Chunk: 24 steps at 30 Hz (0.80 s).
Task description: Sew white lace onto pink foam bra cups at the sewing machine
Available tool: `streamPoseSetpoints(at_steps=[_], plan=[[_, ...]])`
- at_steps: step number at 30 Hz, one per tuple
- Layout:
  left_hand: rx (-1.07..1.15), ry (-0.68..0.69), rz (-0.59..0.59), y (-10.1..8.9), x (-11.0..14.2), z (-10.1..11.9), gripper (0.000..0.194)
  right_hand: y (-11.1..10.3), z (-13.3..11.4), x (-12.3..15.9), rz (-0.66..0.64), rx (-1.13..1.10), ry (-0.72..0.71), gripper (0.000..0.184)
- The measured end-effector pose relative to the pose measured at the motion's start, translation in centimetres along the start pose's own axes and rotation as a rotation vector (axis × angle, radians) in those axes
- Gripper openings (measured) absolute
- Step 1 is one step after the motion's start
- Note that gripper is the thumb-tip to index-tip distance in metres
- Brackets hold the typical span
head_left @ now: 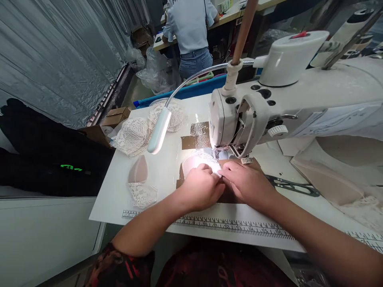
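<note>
Left of the sewing machine and away from its needle, two rounded cups lie at the far edge of the table: the lace cup and the paler cup beside it, both covered in open, net-like lace. Nearer than these, the beige cup is smooth and pointed, with a seam down its middle and a flap of scalloped lace spread flat below it. The lamp, a slim pale head on a ribbed metal neck, arches over from the sewing machine. Next come shiny brown tape strips, just left of the machine's head.

At the needle sits the pale pink cup, soft, curved and lace-edged, brightly lit. The left hand is curled and gripping its near side; the right hand pinches its right edge with thumb and forefinger. The step in hand looks to be guiding that edge for stitching; the next move seems to call for turning the curve evenly, fingertips clear of the needle.

Under the machine's arm lie a black slotted metal piece and, farther right, smooth beige padding with lace trim.
</note>
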<state>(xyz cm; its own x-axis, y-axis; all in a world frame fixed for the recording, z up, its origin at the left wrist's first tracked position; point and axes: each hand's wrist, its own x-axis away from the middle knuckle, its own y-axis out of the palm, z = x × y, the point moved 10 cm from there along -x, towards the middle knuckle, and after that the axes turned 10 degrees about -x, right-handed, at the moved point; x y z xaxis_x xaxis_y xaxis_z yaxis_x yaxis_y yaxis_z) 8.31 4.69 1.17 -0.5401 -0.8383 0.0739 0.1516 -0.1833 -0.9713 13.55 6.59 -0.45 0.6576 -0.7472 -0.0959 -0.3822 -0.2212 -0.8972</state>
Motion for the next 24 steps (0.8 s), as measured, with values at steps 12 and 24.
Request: streamPoseSetpoints(at_steps=[12, 24], plan=[[0.051, 0.083, 0.233, 0.9, -1.2, -3.7, 0.031, -0.1, -0.2, -0.4, 0.079, 0.226, -0.033, 0.034], [-0.032, 0.246, 0.325, -0.2, -2.2, -4.7, 0.032, 0.2, 0.4, -1.0, 0.093, 0.264, 0.078, 0.039]])
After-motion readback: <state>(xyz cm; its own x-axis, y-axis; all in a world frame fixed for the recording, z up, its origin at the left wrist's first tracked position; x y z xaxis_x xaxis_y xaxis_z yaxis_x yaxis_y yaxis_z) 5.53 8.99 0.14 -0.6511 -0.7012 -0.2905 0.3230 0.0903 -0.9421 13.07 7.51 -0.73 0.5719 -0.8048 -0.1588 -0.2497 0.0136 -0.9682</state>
